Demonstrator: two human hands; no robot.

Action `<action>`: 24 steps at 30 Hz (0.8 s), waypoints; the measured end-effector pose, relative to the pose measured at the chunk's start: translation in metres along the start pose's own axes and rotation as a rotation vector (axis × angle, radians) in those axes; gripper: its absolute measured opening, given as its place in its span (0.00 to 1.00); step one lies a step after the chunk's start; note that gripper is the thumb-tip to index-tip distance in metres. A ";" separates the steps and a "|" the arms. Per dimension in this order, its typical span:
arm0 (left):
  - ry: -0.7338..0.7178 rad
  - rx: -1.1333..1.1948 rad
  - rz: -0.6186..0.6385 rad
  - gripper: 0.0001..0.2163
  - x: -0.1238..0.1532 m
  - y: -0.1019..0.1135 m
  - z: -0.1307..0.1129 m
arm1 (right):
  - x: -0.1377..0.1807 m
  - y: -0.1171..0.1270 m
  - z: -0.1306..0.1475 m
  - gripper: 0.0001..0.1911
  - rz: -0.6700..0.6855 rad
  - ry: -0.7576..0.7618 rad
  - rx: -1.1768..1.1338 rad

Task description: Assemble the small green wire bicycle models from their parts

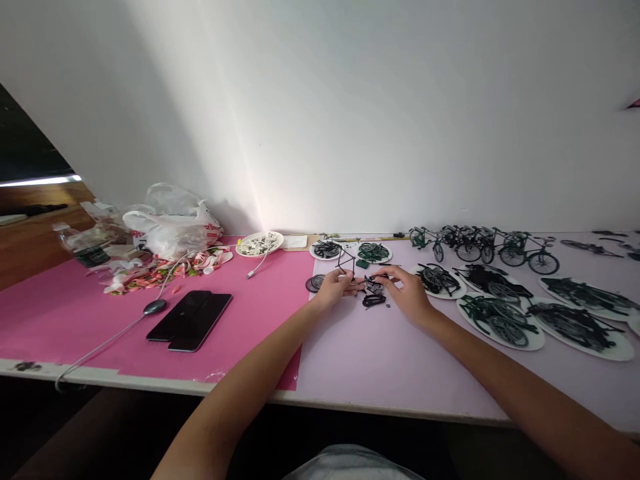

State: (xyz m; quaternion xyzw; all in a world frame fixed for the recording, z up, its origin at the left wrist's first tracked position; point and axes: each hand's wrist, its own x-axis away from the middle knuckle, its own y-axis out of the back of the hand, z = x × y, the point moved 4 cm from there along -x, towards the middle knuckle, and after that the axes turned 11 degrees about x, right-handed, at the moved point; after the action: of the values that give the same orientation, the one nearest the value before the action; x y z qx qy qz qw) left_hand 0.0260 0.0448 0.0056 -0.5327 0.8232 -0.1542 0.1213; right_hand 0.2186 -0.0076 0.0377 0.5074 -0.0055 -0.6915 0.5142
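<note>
Against a pale wall (350,120), pink-and-lilac table (380,380) with black parts (373,301).

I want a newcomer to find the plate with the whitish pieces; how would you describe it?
Find the pink covering, then its back edge by the wall, right of the white plastic bag. There stands an oval plate. It holds small whitish pieces, whereas the other plates hold dark bicycle parts.

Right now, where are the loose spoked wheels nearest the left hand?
In the head view, the loose spoked wheels lie near the middle, just left of the left hand, by the pink cover's edge and nearer the wearer than a small white plate.
</note>
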 end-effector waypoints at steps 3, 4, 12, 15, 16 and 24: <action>0.025 -0.015 0.036 0.21 0.001 -0.003 0.003 | 0.001 -0.002 -0.002 0.11 0.008 -0.001 0.009; 0.032 -0.015 0.042 0.21 0.001 -0.004 0.004 | 0.001 -0.002 -0.003 0.11 0.012 -0.004 0.011; 0.039 -0.026 0.063 0.23 0.005 -0.007 0.002 | 0.002 -0.003 -0.003 0.12 0.002 0.002 0.023; 0.040 -0.033 0.065 0.23 0.006 -0.007 0.001 | 0.002 -0.003 -0.004 0.12 0.002 0.004 0.018; 0.041 -0.034 0.065 0.23 0.006 -0.007 0.001 | 0.002 -0.004 -0.005 0.12 0.003 0.004 0.015; 0.054 -0.007 0.053 0.21 0.006 -0.007 0.000 | 0.002 -0.006 -0.009 0.11 0.013 0.000 -0.002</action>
State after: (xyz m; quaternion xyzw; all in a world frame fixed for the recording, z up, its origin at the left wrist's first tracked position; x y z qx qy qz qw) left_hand 0.0292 0.0366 0.0077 -0.5068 0.8406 -0.1621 0.1012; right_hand 0.2206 -0.0018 0.0288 0.5069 -0.0081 -0.6880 0.5193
